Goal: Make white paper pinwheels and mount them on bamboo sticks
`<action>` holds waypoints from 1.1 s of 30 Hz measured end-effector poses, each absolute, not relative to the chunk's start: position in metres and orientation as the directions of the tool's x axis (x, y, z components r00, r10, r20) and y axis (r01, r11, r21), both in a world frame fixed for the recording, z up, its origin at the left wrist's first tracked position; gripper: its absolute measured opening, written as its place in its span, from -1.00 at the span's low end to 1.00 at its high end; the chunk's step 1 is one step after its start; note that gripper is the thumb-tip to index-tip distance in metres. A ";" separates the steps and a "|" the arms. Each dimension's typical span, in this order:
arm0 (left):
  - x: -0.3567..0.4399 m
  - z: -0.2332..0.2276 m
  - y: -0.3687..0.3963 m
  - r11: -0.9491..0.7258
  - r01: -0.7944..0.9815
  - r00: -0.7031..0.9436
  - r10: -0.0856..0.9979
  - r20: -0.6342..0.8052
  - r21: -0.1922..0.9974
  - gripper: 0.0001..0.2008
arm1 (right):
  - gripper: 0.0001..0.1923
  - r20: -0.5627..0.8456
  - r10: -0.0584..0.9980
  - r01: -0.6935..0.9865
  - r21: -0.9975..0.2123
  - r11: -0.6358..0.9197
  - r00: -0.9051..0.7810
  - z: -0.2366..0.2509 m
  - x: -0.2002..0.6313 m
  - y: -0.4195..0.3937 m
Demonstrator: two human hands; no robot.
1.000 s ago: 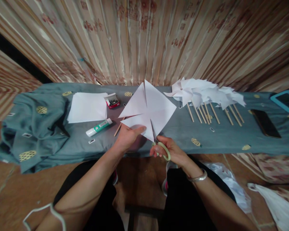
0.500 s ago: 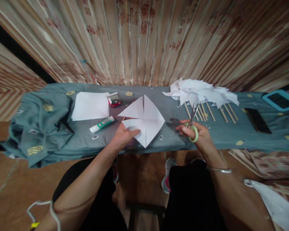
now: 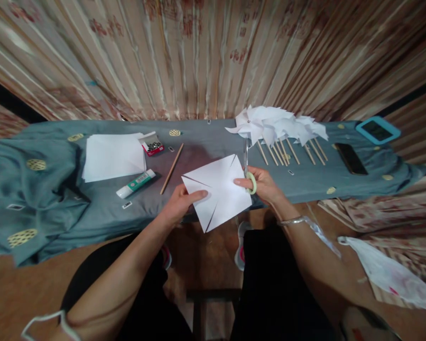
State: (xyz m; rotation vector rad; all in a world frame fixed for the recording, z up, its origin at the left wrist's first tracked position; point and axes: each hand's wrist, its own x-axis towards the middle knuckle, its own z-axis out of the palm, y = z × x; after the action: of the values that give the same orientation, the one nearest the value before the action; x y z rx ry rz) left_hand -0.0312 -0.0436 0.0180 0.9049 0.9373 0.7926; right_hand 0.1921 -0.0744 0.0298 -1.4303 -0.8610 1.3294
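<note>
A square sheet of white paper (image 3: 220,194) with slits cut inward from its corners is held above the table's front edge. My left hand (image 3: 181,202) pinches its left side, thumb on top. My right hand (image 3: 261,184) grips the paper's right side with the thumb on top, and also keeps hold of scissors (image 3: 250,182) with pale green handles. The scissor blades point away from me, beside the paper's right edge. Left of the paper a wooden stick (image 3: 172,168) lies on the cloth.
Along the left lie a stack of white paper (image 3: 113,156), a glue stick (image 3: 136,183) and a small red box of metal pins (image 3: 152,144). White paper pinwheels (image 3: 270,124) on sticks are at the back right, near a black phone (image 3: 350,158) and a blue-framed device (image 3: 378,130).
The paper has turned in my left hand. My right hand has come left with the scissors and now grips the paper too. The view has shifted right, and the wooden stick is uncovered.
</note>
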 end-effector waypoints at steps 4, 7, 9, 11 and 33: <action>-0.034 0.026 -0.042 0.513 -0.379 0.487 0.818 -0.305 0.771 -0.47 | -0.62 -0.189 0.918 -0.210 -0.970 -0.120 0.348 0.030 0.183 -0.064; -0.030 0.033 -0.041 0.488 -0.453 0.483 0.838 -0.255 0.746 -0.43 | -0.64 -0.131 0.873 -0.298 -0.954 0.018 0.470 0.032 0.171 -0.052; -0.025 0.034 -0.041 0.453 -0.432 0.462 0.854 -0.240 0.780 -0.48 | -0.63 -0.116 0.859 -0.331 -0.942 0.065 0.499 0.034 0.159 -0.044; -0.018 0.032 -0.038 0.353 -0.409 0.392 0.901 -0.188 0.842 -0.53 | -0.61 -0.115 0.856 -0.340 -0.937 0.075 0.504 0.034 0.147 -0.037; -0.054 0.037 0.014 -0.079 -0.148 -0.158 0.986 0.055 0.986 -0.73 | -0.35 -0.272 0.897 -0.013 -0.956 -0.294 -0.348 0.020 0.132 -0.071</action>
State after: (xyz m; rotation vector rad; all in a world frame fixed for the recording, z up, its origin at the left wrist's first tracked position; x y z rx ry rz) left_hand -0.0543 0.0138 0.0375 1.0651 1.1703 1.4413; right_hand 0.1319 -0.0711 0.0203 -1.1851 -1.2593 1.7219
